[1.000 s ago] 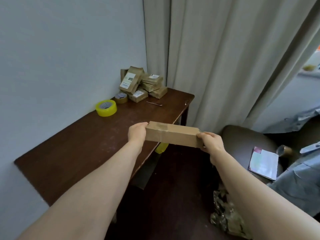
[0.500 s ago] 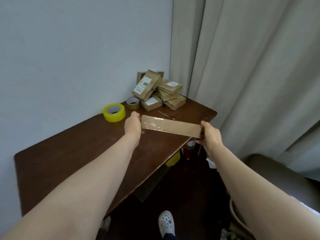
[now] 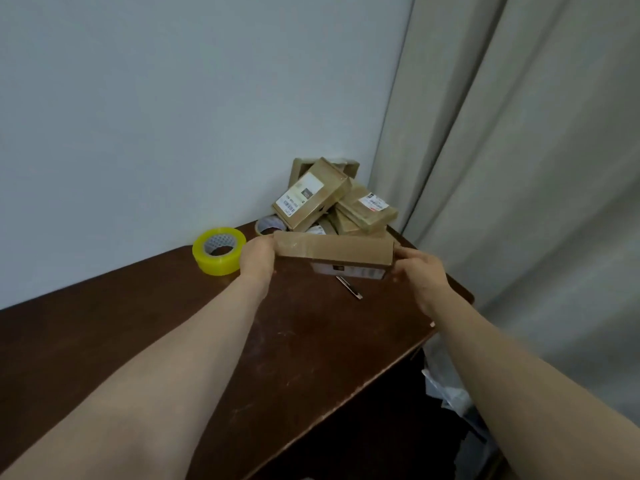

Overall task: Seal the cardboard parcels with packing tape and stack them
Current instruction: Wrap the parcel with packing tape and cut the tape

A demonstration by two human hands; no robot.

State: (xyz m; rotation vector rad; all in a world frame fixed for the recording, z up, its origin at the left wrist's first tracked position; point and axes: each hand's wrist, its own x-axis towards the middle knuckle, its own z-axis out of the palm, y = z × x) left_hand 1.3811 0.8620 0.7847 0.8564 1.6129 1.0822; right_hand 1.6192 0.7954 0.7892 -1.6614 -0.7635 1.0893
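I hold a long flat cardboard parcel (image 3: 336,249) level above the dark wooden table (image 3: 304,358), just in front of the pile. My left hand (image 3: 258,258) grips its left end and my right hand (image 3: 420,271) grips its right end. Clear tape shines on the parcel's left part, and a white label shows on its near side. Behind it, a pile of several small cardboard parcels (image 3: 343,202) with white labels leans in the corner. A yellow roll of packing tape (image 3: 218,251) lies flat left of my left hand.
A second, brownish tape roll (image 3: 268,225) sits behind the held parcel, partly hidden. A thin metal tool (image 3: 349,287) lies on the table under the parcel. A grey curtain (image 3: 519,168) hangs to the right; the table's right edge drops to a dark floor.
Both hands carried the parcel from beyond the table's right edge over the table toward the corner pile. The view swung left, away from the chair and floor clutter.
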